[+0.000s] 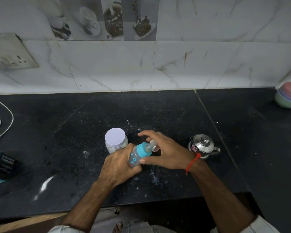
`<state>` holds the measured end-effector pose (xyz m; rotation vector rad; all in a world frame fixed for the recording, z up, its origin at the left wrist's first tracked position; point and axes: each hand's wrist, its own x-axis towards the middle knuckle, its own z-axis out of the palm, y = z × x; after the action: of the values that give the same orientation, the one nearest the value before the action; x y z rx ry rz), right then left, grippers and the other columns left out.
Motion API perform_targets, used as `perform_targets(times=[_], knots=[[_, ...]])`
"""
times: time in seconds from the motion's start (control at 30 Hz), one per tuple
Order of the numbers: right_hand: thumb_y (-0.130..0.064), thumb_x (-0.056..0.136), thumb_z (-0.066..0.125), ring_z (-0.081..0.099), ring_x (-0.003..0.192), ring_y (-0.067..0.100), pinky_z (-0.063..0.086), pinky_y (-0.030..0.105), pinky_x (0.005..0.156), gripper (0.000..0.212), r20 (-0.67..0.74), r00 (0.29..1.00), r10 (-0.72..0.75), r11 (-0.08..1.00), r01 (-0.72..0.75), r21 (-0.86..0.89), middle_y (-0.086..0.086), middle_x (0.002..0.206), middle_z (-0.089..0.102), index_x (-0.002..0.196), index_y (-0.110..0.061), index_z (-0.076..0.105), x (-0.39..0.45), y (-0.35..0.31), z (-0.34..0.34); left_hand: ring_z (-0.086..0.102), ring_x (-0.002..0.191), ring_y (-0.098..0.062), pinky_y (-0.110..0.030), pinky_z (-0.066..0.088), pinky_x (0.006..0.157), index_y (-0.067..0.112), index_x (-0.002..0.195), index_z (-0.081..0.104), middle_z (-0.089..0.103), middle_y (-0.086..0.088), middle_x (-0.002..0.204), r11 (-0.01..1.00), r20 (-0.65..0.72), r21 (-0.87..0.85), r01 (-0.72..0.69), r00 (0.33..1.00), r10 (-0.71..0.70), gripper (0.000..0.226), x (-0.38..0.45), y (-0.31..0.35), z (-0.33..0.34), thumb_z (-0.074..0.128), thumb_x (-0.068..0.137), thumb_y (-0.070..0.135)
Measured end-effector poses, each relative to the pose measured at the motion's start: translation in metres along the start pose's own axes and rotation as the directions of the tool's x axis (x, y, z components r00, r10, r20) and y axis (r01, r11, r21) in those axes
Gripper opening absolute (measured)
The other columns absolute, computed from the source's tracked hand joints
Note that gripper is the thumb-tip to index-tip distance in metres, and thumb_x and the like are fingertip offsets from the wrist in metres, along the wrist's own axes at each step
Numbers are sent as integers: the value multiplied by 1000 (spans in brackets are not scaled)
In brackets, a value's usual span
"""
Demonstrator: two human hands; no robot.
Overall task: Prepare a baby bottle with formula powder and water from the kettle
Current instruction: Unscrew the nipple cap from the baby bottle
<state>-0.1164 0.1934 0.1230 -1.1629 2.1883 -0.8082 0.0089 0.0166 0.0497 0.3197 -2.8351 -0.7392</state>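
Marble-patterned tiles stand behind a dark speckled counter (74, 132), which has white powder specks near its middle. Toward the front edge of the counter, the left hand (119, 165) is wrapped around the body of the baby bottle (134, 158), tilted so that its teal collar (142, 151) and nipple (149, 147) point toward the back right. The right hand (165, 152) arches over the top: its thumb lies against the bottle below the collar, its fingers are spread above the nipple, and a small clear cap (154, 144) seems to sit under them, though I cannot tell if it is pinched. Just behind the left hand stands the formula jar (115, 140), its white lid on. The small steel kettle (202, 145) stands to the right, near the right wrist.

I judge the step is opening or closing the bottle top. To do it well, hold the body firmly, bring the bottle upright so nothing spills, and turn the collar straight on its thread.
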Motion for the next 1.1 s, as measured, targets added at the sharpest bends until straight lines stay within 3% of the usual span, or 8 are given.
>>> perform_targets(times=[0.07,0.17,0.3,0.43,0.53,0.67,0.93,1.1], knots=[[-64,84,68,61,99,4,56,41,93,58,-76,992,97,993,-102,-64,-7,119,63,135,-49,43,2,2,2,66,81,-15,-35,57,67,29,116,55,70,8,97,1000,11,11,-25,1000,25,52,1,0,4,63,71,54],[-51,88,68,60,82,2,59,44,82,35,-45,995,87,990,-91,-104,-11,106,64,119,-43,54,1,5,3,66,84,-14,-32,54,68,29,115,54,69,9,99,999,70,9,-43,997,42,49,2,-1,9,68,73,51],[-19,85,74,55,93,5,53,32,80,43,-63,998,-5,999,2,-43,-16,112,50,113,-42,52,-7,17,1,65,95,-15,-37,55,76,32,123,51,67,10,111,997,111,-74,11,994,-2,53,2,-10,14,71,79,54],[-14,85,75,57,104,6,50,23,80,52,-198,980,30,990,-2,141,-9,119,51,119,-46,51,-13,38,7,60,108,-8,-36,54,88,40,131,44,61,16,124,957,129,-254,141,985,-111,63,-2,-21,17,72,81,67],[-16,89,74,58,104,3,51,17,82,46,-277,955,104,973,-40,228,-10,121,55,121,-43,56,-16,59,23,61,109,-4,-29,51,92,36,134,46,63,16,124,855,61,-474,213,976,-209,61,-5,-20,20,75,85,57],[-23,88,74,53,105,15,47,30,85,38,-341,921,191,979,-204,0,-14,118,57,114,-34,50,-16,91,55,62,109,1,-16,47,87,38,128,48,65,19,120,764,21,-608,217,966,-258,53,-8,-15,24,62,84,65],[-32,91,71,43,133,22,34,39,110,66,-327,899,290,918,-358,-169,-7,140,53,148,-34,37,-8,112,84,60,111,10,-3,46,83,45,123,47,65,19,123,763,52,-594,254,959,-279,46,-8,-11,29,71,85,51],[-60,85,70,35,139,18,29,40,113,79,-328,901,283,934,-336,-119,-10,149,42,151,-39,32,-5,113,85,61,108,10,-2,45,81,33,126,51,67,17,120,773,44,-581,255,958,-283,53,-9,-13,33,78,83,46]])
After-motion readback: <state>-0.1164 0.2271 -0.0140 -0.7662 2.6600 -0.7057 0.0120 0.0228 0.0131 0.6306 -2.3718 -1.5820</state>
